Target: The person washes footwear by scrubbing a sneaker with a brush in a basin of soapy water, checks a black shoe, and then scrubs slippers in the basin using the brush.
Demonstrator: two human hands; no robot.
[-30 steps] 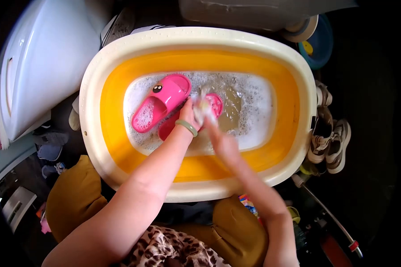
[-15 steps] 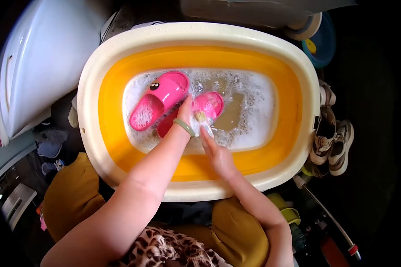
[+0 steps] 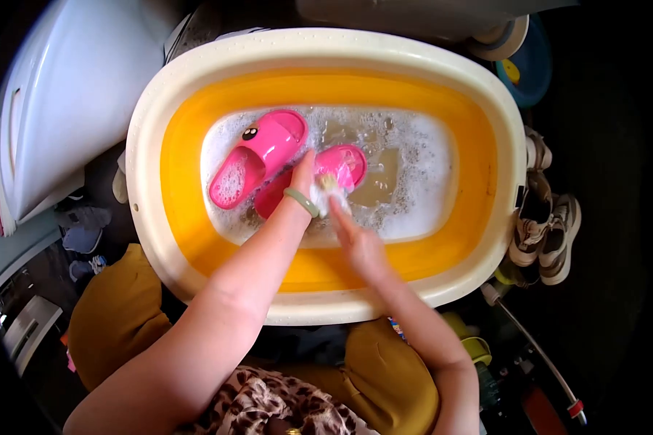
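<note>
My left hand [image 3: 304,178], with a green bangle at its wrist, is closed on a pink slipper [image 3: 349,160] in the soapy water. Foam and the hand itself hide the slipper's middle and most of the fingers. A small brush [image 3: 329,183] with pale bristles rests against that slipper's upper, its handle covered in suds. My right hand [image 3: 357,243] grips the handle, slightly smeared by motion. To the left lies a second pink slipper [image 3: 265,154] with a cartoon-eye charm, foam inside its opening, touched by neither hand.
A cream-rimmed basin [image 3: 326,308] with orange walls surrounds the foamy water. Sneakers [image 3: 551,235] stand close by on the right. At upper right is a blue basin [image 3: 535,69]; a white, glossy surface [image 3: 87,94] rises at upper left. My knees flank the near rim.
My right hand and the brush have shifted slightly upward along the slipper's upper. The left hand keeps its hold, and the other slipper stays almost where it was.
</note>
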